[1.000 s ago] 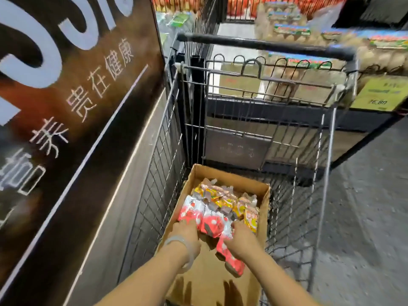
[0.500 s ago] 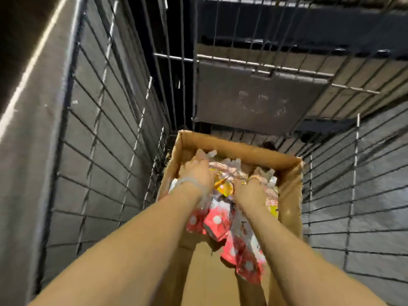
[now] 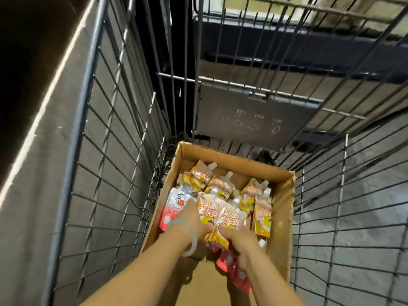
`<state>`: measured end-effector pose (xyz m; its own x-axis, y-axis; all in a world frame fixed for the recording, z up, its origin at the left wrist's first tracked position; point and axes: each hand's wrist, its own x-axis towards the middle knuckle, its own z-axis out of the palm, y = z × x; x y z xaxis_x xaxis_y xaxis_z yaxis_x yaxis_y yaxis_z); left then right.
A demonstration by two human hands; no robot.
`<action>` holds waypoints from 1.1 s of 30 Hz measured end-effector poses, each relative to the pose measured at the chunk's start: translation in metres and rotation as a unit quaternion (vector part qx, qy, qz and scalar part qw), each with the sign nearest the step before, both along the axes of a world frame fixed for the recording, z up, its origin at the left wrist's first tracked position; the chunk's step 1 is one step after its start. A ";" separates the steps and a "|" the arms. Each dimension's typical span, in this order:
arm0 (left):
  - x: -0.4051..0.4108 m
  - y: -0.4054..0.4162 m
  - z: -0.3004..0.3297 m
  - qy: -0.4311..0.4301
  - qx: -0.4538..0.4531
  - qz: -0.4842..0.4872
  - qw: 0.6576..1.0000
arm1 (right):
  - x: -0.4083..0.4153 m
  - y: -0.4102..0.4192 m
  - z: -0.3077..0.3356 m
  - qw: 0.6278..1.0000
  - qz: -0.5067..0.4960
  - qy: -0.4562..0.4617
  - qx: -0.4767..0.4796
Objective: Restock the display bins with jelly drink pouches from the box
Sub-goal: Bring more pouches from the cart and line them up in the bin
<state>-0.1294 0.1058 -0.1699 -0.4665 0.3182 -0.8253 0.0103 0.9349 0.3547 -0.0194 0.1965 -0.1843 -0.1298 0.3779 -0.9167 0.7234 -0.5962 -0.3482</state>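
An open cardboard box (image 3: 284, 217) sits in the bottom of a wire shopping cart (image 3: 106, 151). Several yellow-and-orange jelly drink pouches (image 3: 218, 186) with white spouts lie at its far end. A red-and-white pouch (image 3: 174, 208) lies at the left, and more red pouches (image 3: 236, 274) show under my right wrist. Both hands are inside the box. My left hand (image 3: 192, 217), with a pale bangle on its wrist, and my right hand (image 3: 240, 239) grip a bunch of yellow pouches (image 3: 229, 219) between them. The fingertips are hidden under the pouches.
The cart's wire sides close in on the box left and right. Just beyond the box hangs a grey folded seat flap (image 3: 254, 115). A dark display wall (image 3: 33, 173) runs along the left, and grey floor (image 3: 375, 195) shows through the right side.
The view has dropped down into the cart. Both hands reached to the far pouches, then drew back toward me with a bunch of yellow pouches gathered between them.
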 end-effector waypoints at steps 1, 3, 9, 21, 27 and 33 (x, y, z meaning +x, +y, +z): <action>0.003 -0.004 0.005 -0.015 0.007 0.025 1.000 | 0.002 -0.002 0.004 1.000 0.020 0.013 0.009; 0.011 -0.009 0.018 -0.037 0.043 0.088 0.994 | 0.003 -0.001 0.021 0.998 0.047 0.037 0.023; 0.022 -0.015 0.078 -0.048 0.166 0.232 0.957 | 0.005 0.008 0.060 0.987 0.092 0.114 0.061; 0.153 -0.044 0.255 0.111 0.278 0.339 0.892 | 0.084 0.006 0.248 0.900 0.259 0.327 0.125; 0.232 -0.096 0.316 0.136 0.318 0.458 0.819 | 0.136 -0.031 0.318 0.847 0.341 0.397 0.097; 0.297 -0.169 0.346 0.163 0.361 0.561 0.727 | 0.178 -0.093 0.349 0.796 0.417 0.438 0.004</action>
<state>0.1680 -0.0633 0.1763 -0.9002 -0.1176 -0.4192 -0.4213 -0.0083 0.9069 0.1588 0.1030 0.1651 -0.9272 -0.1699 -0.3340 0.3437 -0.0307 -0.9386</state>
